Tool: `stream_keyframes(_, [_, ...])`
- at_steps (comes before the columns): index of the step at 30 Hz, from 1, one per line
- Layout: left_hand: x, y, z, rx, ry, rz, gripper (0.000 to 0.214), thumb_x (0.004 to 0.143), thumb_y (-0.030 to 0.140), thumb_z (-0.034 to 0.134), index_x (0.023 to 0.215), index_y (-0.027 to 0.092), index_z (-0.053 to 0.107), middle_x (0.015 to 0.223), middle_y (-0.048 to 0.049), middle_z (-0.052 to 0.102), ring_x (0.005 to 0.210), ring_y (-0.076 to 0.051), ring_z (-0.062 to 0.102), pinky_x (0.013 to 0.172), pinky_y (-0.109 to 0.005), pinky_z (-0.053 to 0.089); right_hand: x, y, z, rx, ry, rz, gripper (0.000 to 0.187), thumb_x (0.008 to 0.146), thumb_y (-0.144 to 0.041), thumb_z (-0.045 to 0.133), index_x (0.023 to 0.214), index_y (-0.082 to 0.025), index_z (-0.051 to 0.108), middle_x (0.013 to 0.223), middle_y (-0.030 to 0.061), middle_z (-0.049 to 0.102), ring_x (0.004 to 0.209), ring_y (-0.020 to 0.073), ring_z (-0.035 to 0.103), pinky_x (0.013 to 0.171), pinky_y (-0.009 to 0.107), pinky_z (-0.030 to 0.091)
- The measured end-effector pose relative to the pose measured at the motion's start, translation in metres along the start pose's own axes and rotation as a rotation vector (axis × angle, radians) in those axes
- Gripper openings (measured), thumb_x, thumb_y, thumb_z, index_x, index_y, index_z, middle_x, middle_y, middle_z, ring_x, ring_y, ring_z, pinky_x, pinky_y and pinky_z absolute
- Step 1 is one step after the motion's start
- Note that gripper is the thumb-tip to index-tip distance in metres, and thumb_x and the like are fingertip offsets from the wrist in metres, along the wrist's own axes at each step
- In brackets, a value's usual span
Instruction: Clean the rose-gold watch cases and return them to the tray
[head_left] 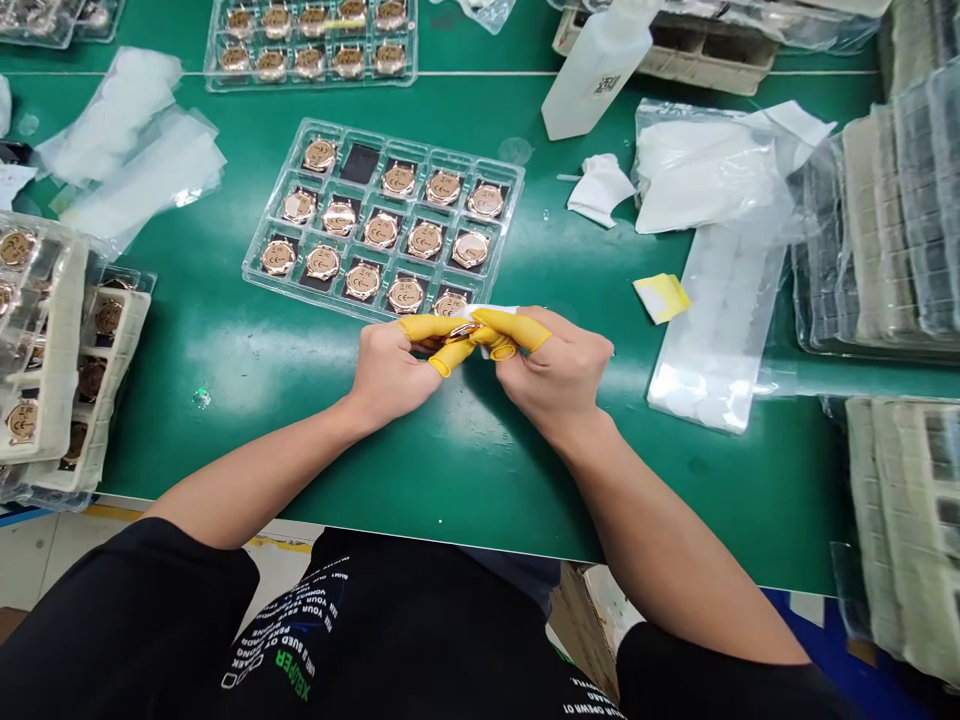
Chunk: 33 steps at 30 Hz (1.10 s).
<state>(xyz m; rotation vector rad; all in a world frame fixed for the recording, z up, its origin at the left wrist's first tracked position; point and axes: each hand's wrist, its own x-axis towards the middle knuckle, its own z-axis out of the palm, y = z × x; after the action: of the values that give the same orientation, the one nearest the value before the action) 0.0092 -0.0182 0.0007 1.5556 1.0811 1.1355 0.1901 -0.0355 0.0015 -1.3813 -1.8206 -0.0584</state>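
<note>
Green word "XSUPER" (281,662) upside down on black T-shirt (390,620), small white lines beside it, hard to read, dark characters on plastic bottle (592,80) label, unclear, marks on watch dials (405,240) too small to read

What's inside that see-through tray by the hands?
The clear plastic tray holds rose-gold watch cases in rows; one compartment shows only a dark pad. Whatever lies beneath the cases is hidden by them.

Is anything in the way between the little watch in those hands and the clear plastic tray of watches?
Nothing solid that I can see: the rose-gold watch case, held by the left hand and right hand, sits right by the near edge of the clear plastic tray. Only a white wipe, pinched with it, lies between.
</note>
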Motion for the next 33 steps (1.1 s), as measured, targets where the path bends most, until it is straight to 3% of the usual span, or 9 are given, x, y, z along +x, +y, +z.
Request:
stream_keyframes(4, [0.004, -0.002, 0.001, -0.079, -0.022, -0.077, 0.023, 0.079, 0.028, 0.084, 0.102, 0.023, 0.084, 0.095, -0.0023, 0.084, 0.082, -0.018, 0.079, 0.08, -0.03, 0.067, 0.007, -0.003, -0.005, -0.022, -0.046, 0.079, 0.02, 0.088, -0.018, 0.06, 0.088, -0.024, 0.079, 0.077, 0.0041, 0.074, 0.067, 0.0161, 0.065, 0.058, 0.029, 0.046])
stream_keyframes(9, [0.015, -0.005, -0.002, -0.427, -0.063, -0.27, 0.038, 0.074, 0.042, 0.093, 0.1, 0.021, 0.076, 0.101, -0.0035, 0.081, 0.088, -0.018, 0.08, 0.084, -0.032, 0.067, 0.018, 0.001, -0.019, 0.454, -0.003, 0.537, 0.021, 0.095, -0.044, 0.07, 0.094, -0.026, 0.079, 0.088, 0.0032, 0.078, 0.077, 0.0182, 0.071, 0.07, 0.033, 0.056])
stream_keyframes(12, [0.018, -0.007, -0.002, -0.493, -0.092, -0.248, 0.049, 0.071, 0.054, 0.094, 0.1, 0.022, 0.073, 0.102, -0.003, 0.079, 0.092, -0.019, 0.079, 0.086, -0.035, 0.068, 0.021, -0.001, -0.025, 0.621, 0.023, 0.61, 0.027, 0.084, -0.051, 0.083, 0.101, -0.03, 0.082, 0.101, 0.0029, 0.082, 0.091, 0.0234, 0.076, 0.083, 0.041, 0.062])
stream_keyframes(15, [0.017, -0.007, 0.0, -0.431, -0.093, -0.166, 0.049, 0.069, 0.056, 0.095, 0.098, 0.022, 0.074, 0.105, -0.0043, 0.079, 0.101, -0.021, 0.078, 0.095, -0.037, 0.065, 0.018, -0.011, -0.026, 0.632, -0.004, 0.55, 0.028, 0.079, -0.05, 0.087, 0.099, -0.031, 0.083, 0.101, 0.0027, 0.083, 0.09, 0.0249, 0.077, 0.083, 0.044, 0.064])
stream_keyframes(19, [0.013, -0.008, -0.001, -0.369, -0.105, -0.121, 0.039, 0.071, 0.048, 0.096, 0.094, 0.022, 0.08, 0.1, -0.004, 0.081, 0.095, -0.021, 0.078, 0.089, -0.035, 0.065, 0.009, -0.019, -0.022, 0.416, -0.046, 0.253, 0.012, 0.088, -0.032, 0.078, 0.098, -0.032, 0.084, 0.087, 0.0022, 0.081, 0.074, 0.0202, 0.073, 0.068, 0.036, 0.058])
stream_keyframes(22, [0.008, -0.009, -0.005, -0.17, -0.085, -0.077, 0.023, 0.073, 0.032, 0.092, 0.093, 0.022, 0.085, 0.087, -0.0017, 0.081, 0.08, -0.018, 0.076, 0.076, -0.03, 0.063, 0.006, -0.014, -0.015, 0.267, 0.026, -0.032, 0.024, 0.09, -0.015, 0.067, 0.098, -0.032, 0.083, 0.08, 0.0015, 0.077, 0.067, 0.0165, 0.067, 0.061, 0.032, 0.05])
stream_keyframes(25, [0.004, -0.007, -0.007, -0.073, -0.062, -0.056, 0.021, 0.075, 0.024, 0.086, 0.095, 0.022, 0.087, 0.087, -0.0012, 0.083, 0.078, -0.018, 0.078, 0.076, -0.029, 0.064, 0.006, -0.007, -0.008, 0.136, 0.084, -0.197, 0.034, 0.087, -0.006, 0.06, 0.099, -0.029, 0.081, 0.079, 0.0011, 0.076, 0.064, 0.0146, 0.063, 0.058, 0.03, 0.046])
stream_keyframes(29, [0.004, -0.004, -0.004, -0.196, -0.032, -0.111, 0.03, 0.075, 0.03, 0.09, 0.103, 0.021, 0.086, 0.101, -0.0037, 0.085, 0.09, -0.022, 0.082, 0.086, -0.031, 0.067, 0.008, -0.003, -0.006, 0.093, 0.171, -0.179, 0.036, 0.084, -0.005, 0.06, 0.101, -0.027, 0.082, 0.08, 0.001, 0.077, 0.067, 0.0147, 0.068, 0.06, 0.028, 0.05])
stream_keyframes(33, [0.006, -0.003, 0.001, -0.3, 0.002, -0.113, 0.034, 0.072, 0.036, 0.094, 0.101, 0.022, 0.086, 0.103, -0.0039, 0.085, 0.094, -0.023, 0.082, 0.091, -0.033, 0.068, 0.006, -0.008, -0.004, 0.246, 0.093, 0.087, 0.023, 0.088, -0.015, 0.065, 0.097, -0.025, 0.083, 0.083, 0.002, 0.079, 0.069, 0.0162, 0.072, 0.061, 0.029, 0.054])
